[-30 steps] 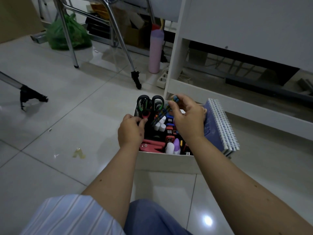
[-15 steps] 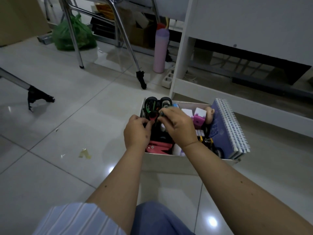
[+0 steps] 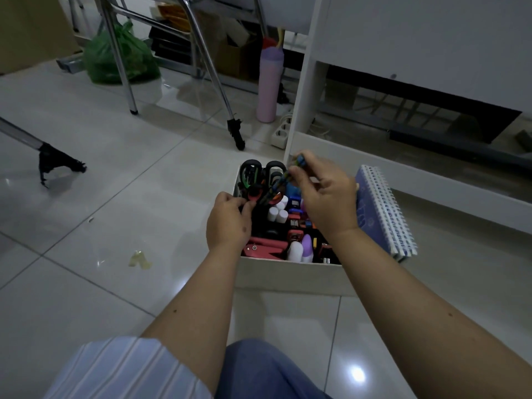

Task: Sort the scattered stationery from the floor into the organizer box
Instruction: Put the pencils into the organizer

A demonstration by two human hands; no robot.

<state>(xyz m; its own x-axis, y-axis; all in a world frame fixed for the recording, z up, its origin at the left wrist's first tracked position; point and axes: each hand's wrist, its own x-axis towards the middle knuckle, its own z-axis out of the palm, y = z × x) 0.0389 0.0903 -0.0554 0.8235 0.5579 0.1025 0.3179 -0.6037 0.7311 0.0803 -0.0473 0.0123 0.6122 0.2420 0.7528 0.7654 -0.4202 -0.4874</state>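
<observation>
The right hand (image 3: 325,197) pinches a bundle of pens (image 3: 283,180) near their upper end, fingertips curled round them, the lower ends slanting down and left into the back of the box (image 3: 288,276). The left hand (image 3: 229,223) sits at the box's left wall, fingers curled onto a red-handled tool beside the scissors (image 3: 263,175); whether it grips that handle or only steadies it I cannot tell. The scissors stand upright in the back-left compartment, white tubes (image 3: 277,213) just in front of them, a red stapler (image 3: 263,249) along the near wall, notebooks (image 3: 383,211) leaning at the right side.

To do this step well, I judge the pens should go in tips first and nearly upright, guided into the gap beside the scissors, while the left hand holds the handles aside so nothing snags. Release only once the ends rest on the bottom, or the bundle may splay across other compartments. A small yellowish scrap (image 3: 139,259) lies on the floor (image 3: 86,226) to the left, well apart from the box
</observation>
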